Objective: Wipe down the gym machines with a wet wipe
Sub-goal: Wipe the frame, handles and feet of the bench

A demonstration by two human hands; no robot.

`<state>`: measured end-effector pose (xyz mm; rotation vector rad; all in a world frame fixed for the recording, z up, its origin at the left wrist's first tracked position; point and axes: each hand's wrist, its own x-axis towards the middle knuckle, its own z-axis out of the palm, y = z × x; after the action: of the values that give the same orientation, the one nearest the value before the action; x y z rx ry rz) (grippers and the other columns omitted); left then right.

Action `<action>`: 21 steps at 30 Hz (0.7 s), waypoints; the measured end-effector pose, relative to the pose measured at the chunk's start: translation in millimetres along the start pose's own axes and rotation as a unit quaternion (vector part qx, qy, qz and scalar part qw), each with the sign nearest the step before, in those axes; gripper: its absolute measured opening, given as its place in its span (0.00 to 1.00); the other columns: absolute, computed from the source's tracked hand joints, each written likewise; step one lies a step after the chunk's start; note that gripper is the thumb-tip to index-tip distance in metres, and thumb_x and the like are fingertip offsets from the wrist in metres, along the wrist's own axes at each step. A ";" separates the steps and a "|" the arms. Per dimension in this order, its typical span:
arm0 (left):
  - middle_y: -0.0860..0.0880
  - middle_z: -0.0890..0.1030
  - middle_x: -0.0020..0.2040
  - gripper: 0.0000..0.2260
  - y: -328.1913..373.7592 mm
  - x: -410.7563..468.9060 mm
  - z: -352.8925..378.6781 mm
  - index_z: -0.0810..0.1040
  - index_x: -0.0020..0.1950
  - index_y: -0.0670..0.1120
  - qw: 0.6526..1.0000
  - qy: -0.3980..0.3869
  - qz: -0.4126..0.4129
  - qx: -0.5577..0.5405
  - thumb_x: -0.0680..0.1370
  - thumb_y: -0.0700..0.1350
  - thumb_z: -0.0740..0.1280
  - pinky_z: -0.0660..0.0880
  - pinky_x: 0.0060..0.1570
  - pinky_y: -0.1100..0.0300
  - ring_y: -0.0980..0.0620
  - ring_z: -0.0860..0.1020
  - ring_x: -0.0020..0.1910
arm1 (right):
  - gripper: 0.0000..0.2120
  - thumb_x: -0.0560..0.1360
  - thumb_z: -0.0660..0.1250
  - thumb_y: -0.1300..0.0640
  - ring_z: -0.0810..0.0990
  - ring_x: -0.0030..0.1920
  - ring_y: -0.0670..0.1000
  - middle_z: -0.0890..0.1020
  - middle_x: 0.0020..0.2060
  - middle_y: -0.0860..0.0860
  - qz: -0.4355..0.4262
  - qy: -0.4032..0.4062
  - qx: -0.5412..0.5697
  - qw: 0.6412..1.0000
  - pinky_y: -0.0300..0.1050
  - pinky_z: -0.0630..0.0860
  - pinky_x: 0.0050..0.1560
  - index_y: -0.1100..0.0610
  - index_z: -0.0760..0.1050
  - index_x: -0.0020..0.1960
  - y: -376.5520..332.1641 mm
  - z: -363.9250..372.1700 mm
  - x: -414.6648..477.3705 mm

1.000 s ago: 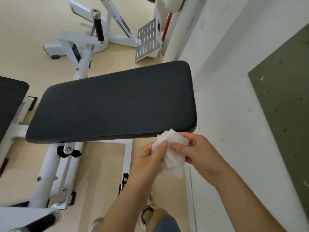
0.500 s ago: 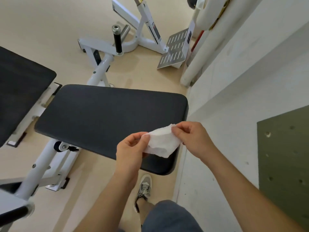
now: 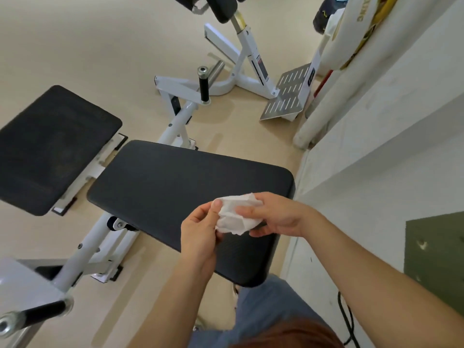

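**A:** How is the wipe held?

**B:** Both grips are closed on it. The left grip (image 3: 200,229) pinches the left edge of the wet wipe (image 3: 234,214) between thumb and fingers. The right grip (image 3: 278,217) has its thumb on top and its fingers curled beneath. The wipe is bunched up and in the air at lower centre of the frame, over the near right part of the long pad (image 3: 163,187). As far as I can tell, it isn't touching the pad.

**A:** Why two grips for one wipe?

**B:** I'd guess it's being shaped into a wad that one palm can press flat. That would free the other grip.

**A:** And the room for strokes?

**B:** The pad's right end sits close to the white wall (image 3: 376,151), so there's little run-off there. Strokes probably go better toward the left of the frame. At middle left a gap showing the white frame (image 3: 100,167) separates it from the second pad (image 3: 50,146), and a wipe could snag there. Above the pad the floor (image 3: 100,59) lies open as far as the slotted footplate (image 3: 286,96) at upper right.
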<state>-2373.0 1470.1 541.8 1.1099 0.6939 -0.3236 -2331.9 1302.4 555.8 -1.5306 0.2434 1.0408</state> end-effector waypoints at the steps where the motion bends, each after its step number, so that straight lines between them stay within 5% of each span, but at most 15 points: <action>1: 0.47 0.82 0.36 0.07 1.8 5.8 4.3 0.82 0.47 0.43 1.000 0.016 0.004 0.003 0.78 0.45 0.68 0.74 0.28 0.63 0.55 0.78 0.29 | 0.14 0.76 0.70 0.52 0.80 0.54 0.53 0.82 0.54 0.56 0.012 -0.019 -0.003 1.000 0.47 0.79 0.52 0.55 0.78 0.60 -4.0 -6.3 10.4; 5: 0.45 0.84 0.42 0.06 19.0 34.9 22.5 0.82 0.48 0.44 0.997 0.079 0.010 0.005 0.78 0.46 0.68 0.76 0.33 0.59 0.52 0.80 0.36 | 0.06 0.77 0.65 0.60 0.79 0.45 0.49 0.82 0.43 0.52 0.001 -0.017 -0.090 0.996 0.43 0.77 0.44 0.56 0.80 0.50 -34.0 -25.8 64.6; 11: 0.47 0.81 0.41 0.05 51.7 70.2 26.6 0.81 0.51 0.45 0.987 0.157 0.034 0.030 0.79 0.43 0.67 0.71 0.27 0.64 0.58 0.75 0.28 | 0.12 0.79 0.64 0.56 0.79 0.49 0.51 0.80 0.52 0.57 0.006 0.000 0.058 0.998 0.41 0.77 0.38 0.60 0.77 0.60 -69.3 -29.0 103.1; 14: 0.47 0.82 0.46 0.07 52.4 78.0 21.5 0.78 0.56 0.48 0.985 0.169 0.041 0.022 0.78 0.42 0.68 0.75 0.36 0.60 0.54 0.79 0.39 | 0.10 0.80 0.63 0.57 0.77 0.47 0.52 0.79 0.51 0.57 0.007 0.036 0.068 0.997 0.40 0.75 0.35 0.60 0.77 0.58 -79.1 -33.4 109.6; 18: 0.49 0.81 0.52 0.15 55.4 87.0 18.7 0.76 0.57 0.57 0.988 0.121 0.069 0.071 0.77 0.39 0.67 0.79 0.50 0.49 0.49 0.80 0.52 | 0.06 0.80 0.63 0.57 0.77 0.45 0.50 0.80 0.47 0.54 0.015 0.051 0.003 0.999 0.40 0.74 0.37 0.55 0.78 0.50 -82.7 -36.1 113.0; 21: 0.56 0.75 0.58 0.21 58.8 83.2 31.2 0.75 0.59 0.63 0.989 0.065 0.086 0.103 0.74 0.37 0.66 0.80 0.48 0.54 0.54 0.78 0.54 | 0.08 0.79 0.64 0.57 0.79 0.48 0.52 0.81 0.48 0.54 0.035 -0.004 -0.078 0.996 0.43 0.77 0.43 0.57 0.79 0.54 -95.0 -45.0 121.5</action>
<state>-2266.7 1475.1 537.0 1.3889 0.6861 -0.1795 -2177.0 1336.5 529.6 -1.6687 0.2145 1.1424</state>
